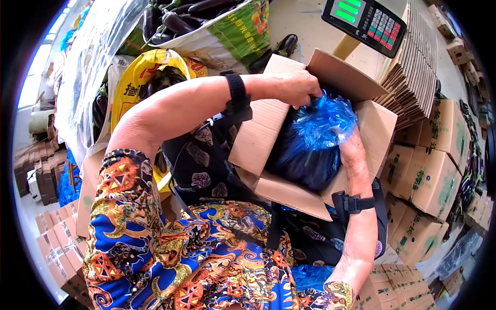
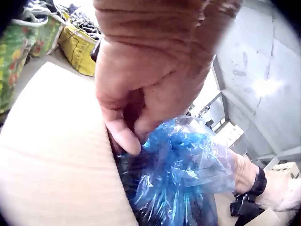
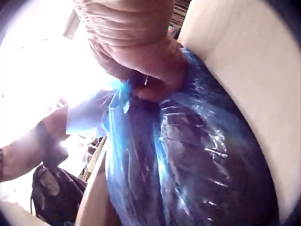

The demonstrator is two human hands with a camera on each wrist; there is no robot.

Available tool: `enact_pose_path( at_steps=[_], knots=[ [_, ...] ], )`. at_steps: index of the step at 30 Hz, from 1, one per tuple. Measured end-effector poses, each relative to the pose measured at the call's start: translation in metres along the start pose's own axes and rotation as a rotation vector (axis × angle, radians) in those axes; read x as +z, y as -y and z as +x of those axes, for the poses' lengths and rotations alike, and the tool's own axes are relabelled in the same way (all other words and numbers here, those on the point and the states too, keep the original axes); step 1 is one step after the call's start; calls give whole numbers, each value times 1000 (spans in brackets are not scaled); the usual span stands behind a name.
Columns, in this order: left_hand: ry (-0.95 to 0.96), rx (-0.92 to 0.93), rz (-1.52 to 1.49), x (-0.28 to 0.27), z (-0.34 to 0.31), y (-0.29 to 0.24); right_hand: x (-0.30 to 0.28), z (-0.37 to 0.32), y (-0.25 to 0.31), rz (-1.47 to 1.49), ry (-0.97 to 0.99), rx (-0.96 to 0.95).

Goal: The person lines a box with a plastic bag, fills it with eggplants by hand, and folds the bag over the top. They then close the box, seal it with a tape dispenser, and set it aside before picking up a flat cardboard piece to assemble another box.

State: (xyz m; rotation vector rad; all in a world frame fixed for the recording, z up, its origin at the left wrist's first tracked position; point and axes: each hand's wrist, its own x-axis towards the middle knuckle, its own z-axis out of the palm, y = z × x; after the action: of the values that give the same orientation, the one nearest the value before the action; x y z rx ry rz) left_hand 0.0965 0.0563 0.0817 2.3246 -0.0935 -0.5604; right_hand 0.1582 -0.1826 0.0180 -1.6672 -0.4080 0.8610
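A blue plastic bag (image 1: pixel 323 124) full of dark contents fills an open cardboard box (image 1: pixel 258 139), its gathered top bunched up above the rest. My left hand (image 1: pixel 297 88) reaches over from the far left corner, fingers curled at the bag's far edge. Seen from the left wrist, the hand (image 2: pixel 150 80) pinches beside the crumpled blue film (image 2: pixel 178 155). My right hand (image 1: pixel 353 150) grips the bag's gathered neck from the right side, its fingers partly covered by film. In the right wrist view dark, glossy shapes show through the bag (image 3: pixel 193 155).
Eggplants (image 1: pixel 178 23) fill a large sack at the back, with a yellow bag (image 1: pixel 132 77) nearer. A scale display (image 1: pixel 364 23) stands behind the box, next to stacked flat cardboard (image 1: pixel 413 67). Closed cartons (image 1: pixel 429 160) are piled at the right. The box flaps stand spread outward.
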Motion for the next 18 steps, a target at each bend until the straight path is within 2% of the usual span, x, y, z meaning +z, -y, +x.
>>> enact_pose_path(
  at_steps=[3, 4, 6, 7, 10, 13, 14, 17, 18],
  knots=[
    [-51, -24, -250, 4, -2, -12, -9, -13, 16, -138, 77, -89],
    [-115, 50, -159, 9, 0, -10, -12, -20, 26, -183, 102, -114],
    [-248, 195, 24, 21, 5, -6, -19, -37, 58, -215, 344, -44],
    [-264, 172, 75, 24, 6, -6, -21, -46, 69, -233, 468, -12],
    [-263, 95, 154, 28, 7, -13, -21, -78, 69, 32, 420, 136],
    [-273, 90, 80, 24, 0, -14, -24, -85, 49, -33, 131, 44],
    [-249, 79, 75, 22, -2, -15, -21, -81, 47, -228, 22, -43],
    [-312, 67, 77, 31, 0, -12, 1, -64, 55, -590, -77, -477],
    [-318, 54, 97, 32, 1, -15, 9, -58, 56, -566, -62, -490]
  ],
)
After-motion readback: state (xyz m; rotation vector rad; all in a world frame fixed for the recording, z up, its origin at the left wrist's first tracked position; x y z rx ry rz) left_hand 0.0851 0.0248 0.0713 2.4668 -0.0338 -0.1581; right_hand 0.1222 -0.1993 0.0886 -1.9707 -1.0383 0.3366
